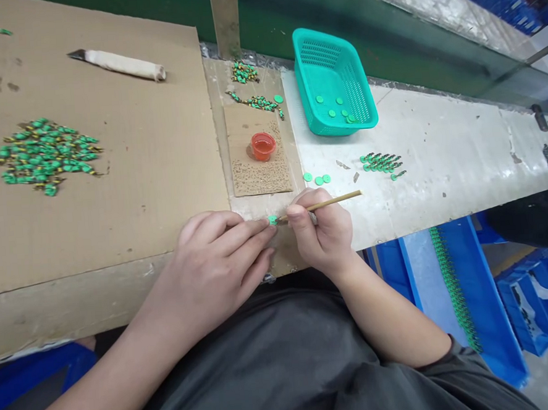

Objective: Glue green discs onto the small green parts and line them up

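Observation:
Between the fingertips of my left hand [228, 251] is a small green piece [272, 220], near the bench's front edge. My right hand [322, 227] is closed round a thin wooden stick [339, 200], whose tip meets the green piece. Just beyond my hands a red cup [263, 146] with reddish liquid stands on a small cardboard piece [261, 180]. Several green discs [319, 180] lie to the right of that cardboard. Farther right, small green figures on discs [380, 163] are grouped in rows.
A teal basket [338, 127] holding several green discs stands at the back. On the large cardboard sheet [159, 144] lie a pile of green and yellow pieces [48, 151] and a wrapped knife [123, 64]. Blue trays [488, 303] sit below the bench at right.

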The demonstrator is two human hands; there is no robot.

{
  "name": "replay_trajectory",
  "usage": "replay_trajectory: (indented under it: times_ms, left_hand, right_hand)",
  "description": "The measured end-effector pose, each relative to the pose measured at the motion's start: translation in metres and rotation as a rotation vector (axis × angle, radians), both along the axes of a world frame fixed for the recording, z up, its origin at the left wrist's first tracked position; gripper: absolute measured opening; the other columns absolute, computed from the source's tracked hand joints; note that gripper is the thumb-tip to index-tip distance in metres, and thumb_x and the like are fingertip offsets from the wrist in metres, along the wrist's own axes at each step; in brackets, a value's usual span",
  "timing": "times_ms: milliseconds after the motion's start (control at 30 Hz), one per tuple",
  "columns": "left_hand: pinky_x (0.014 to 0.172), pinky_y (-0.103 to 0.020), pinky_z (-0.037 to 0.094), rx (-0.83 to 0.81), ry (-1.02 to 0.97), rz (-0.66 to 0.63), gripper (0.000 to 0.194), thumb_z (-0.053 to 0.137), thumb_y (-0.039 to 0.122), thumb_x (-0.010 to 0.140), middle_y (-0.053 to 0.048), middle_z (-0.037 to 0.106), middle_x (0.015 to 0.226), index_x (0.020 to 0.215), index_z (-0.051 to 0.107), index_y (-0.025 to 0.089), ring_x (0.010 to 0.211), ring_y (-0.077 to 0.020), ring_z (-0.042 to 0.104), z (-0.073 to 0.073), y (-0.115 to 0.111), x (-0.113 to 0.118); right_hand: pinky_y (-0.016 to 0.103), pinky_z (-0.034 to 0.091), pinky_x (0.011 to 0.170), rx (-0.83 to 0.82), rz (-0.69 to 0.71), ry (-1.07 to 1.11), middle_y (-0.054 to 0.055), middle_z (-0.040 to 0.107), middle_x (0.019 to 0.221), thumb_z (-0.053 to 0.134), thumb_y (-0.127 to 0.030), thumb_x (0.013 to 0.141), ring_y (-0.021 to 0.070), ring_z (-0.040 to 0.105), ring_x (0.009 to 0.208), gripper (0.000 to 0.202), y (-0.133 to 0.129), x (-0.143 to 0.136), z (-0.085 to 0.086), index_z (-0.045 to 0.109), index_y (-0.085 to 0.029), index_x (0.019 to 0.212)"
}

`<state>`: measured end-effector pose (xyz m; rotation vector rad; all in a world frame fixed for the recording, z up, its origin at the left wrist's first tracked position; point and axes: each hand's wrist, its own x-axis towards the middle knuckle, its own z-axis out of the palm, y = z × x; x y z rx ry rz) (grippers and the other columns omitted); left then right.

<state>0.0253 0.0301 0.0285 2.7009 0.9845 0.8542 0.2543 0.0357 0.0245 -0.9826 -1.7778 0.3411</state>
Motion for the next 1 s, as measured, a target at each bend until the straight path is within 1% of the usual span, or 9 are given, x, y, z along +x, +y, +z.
replay_trajectory:
  times_ms: [100, 333, 567, 700, 767, 867, 1000]
  left_hand:
    - [0.096, -0.051, 0.055, -0.016, -0.010, 0.001, 0.024, 0.068, 0.030, 0.116, -0.003, 0.090, 0.125, 0.136, 0.082, 0.028, 0.105, -0.0296, 0.074, 0.0001, 0.0001, 0.0000]
    - [0.098, -0.053, 0.054, -0.021, -0.018, -0.004, 0.025, 0.071, 0.028, 0.114, -0.004, 0.089, 0.125, 0.137, 0.081, 0.026, 0.107, -0.0308, 0.073, 0.0000, -0.0004, 0.0003]
    - [0.096, -0.053, 0.054, -0.014, -0.011, -0.011, 0.024, 0.070, 0.028, 0.114, -0.005, 0.089, 0.125, 0.137, 0.079, 0.023, 0.106, -0.0308, 0.072, 0.0016, -0.0005, 0.0006]
    - [0.097, -0.052, 0.053, -0.026, -0.020, -0.010, 0.025, 0.070, 0.028, 0.114, -0.004, 0.089, 0.125, 0.138, 0.080, 0.025, 0.107, -0.0305, 0.072, 0.0014, -0.0007, 0.0004]
    - [0.098, -0.051, 0.053, -0.039, -0.026, -0.003, 0.026, 0.071, 0.028, 0.114, -0.003, 0.089, 0.125, 0.138, 0.081, 0.027, 0.108, -0.0303, 0.073, 0.0009, -0.0008, 0.0002]
    - [0.098, -0.051, 0.053, -0.041, -0.024, 0.001, 0.026, 0.071, 0.028, 0.113, -0.004, 0.089, 0.125, 0.137, 0.082, 0.027, 0.108, -0.0300, 0.073, 0.0002, -0.0009, 0.0002]
    - [0.097, -0.050, 0.054, -0.017, -0.004, 0.015, 0.025, 0.069, 0.029, 0.115, -0.005, 0.089, 0.126, 0.136, 0.082, 0.026, 0.106, -0.0296, 0.074, 0.0005, -0.0012, 0.0004]
  right_hand:
    - [0.033, 0.057, 0.070, -0.003, -0.009, -0.020, -0.003, 0.066, 0.085, 0.058, -0.035, 0.126, 0.0152, 0.067, 0.074, 0.024, 0.0006, -0.0005, 0.0006, 0.060, -0.028, 0.104]
    - [0.032, 0.056, 0.071, 0.015, -0.004, -0.032, -0.004, 0.066, 0.085, 0.058, -0.032, 0.126, 0.0145, 0.067, 0.076, 0.023, 0.0018, -0.0008, 0.0016, 0.060, -0.027, 0.103]
    - [0.033, 0.058, 0.070, 0.020, -0.028, -0.065, -0.003, 0.069, 0.084, 0.058, -0.035, 0.126, 0.0153, 0.069, 0.076, 0.025, 0.0020, -0.0008, 0.0020, 0.061, -0.027, 0.103]
    - [0.032, 0.057, 0.070, 0.019, -0.025, -0.076, -0.003, 0.069, 0.084, 0.058, -0.034, 0.126, 0.0150, 0.070, 0.076, 0.025, 0.0019, -0.0010, 0.0023, 0.061, -0.027, 0.102]
    - [0.032, 0.057, 0.070, 0.016, -0.018, -0.060, -0.003, 0.069, 0.085, 0.059, -0.033, 0.126, 0.0148, 0.069, 0.076, 0.024, 0.0018, -0.0008, 0.0018, 0.061, -0.027, 0.102]
    - [0.031, 0.056, 0.071, 0.013, -0.014, 0.009, -0.004, 0.067, 0.085, 0.060, -0.033, 0.125, 0.0142, 0.068, 0.075, 0.023, 0.0011, -0.0003, 0.0005, 0.061, -0.027, 0.103]
    - [0.031, 0.056, 0.070, -0.001, -0.097, 0.134, -0.005, 0.063, 0.083, 0.061, -0.038, 0.125, 0.0142, 0.067, 0.072, 0.023, -0.0035, 0.0009, 0.0002, 0.063, -0.028, 0.104]
